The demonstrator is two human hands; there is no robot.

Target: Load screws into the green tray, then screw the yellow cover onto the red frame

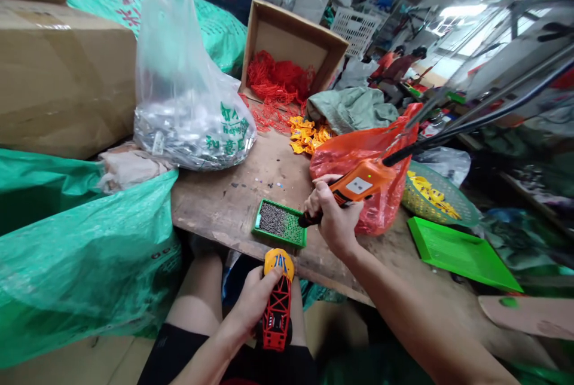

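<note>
The toy car (277, 304) in the person's left hand (255, 301) is a small red thing with a lattice-like open frame, a yellow front marked with blue, and dark wheels at its rear end; it is held below the near edge of the table (233, 193), over the person's lap, nose pointing up toward the table. The left hand's fingers (269, 280) are curled shut around the car's left side, thumb lying across the frame near the yellow part. The right hand (334, 220) is up over the near edge of the table, its fingers (320, 193) wrapped tightly around the grip of an orange electric screwdriver (359, 185), which has a white label with a green dot on its body and a black cable running off to the upper right. The tool's dark tip points down and left, ending just beside the right edge of a small green tray (280, 223) filled with tiny dark screws; whether the tip touches the tray I cannot tell. That tray sits at the near edge of the table, right above the car. Just behind the right hand stands an orange plastic bag (359, 152), and to its right lies a flat green tray (461, 250) near a green basket (466, 211) of yellow parts. At the far left edge a clear plastic bag (188, 86) bulges with silvery pieces, and a cardboard box (291, 44) of red parts tilts at the far edge.
</note>
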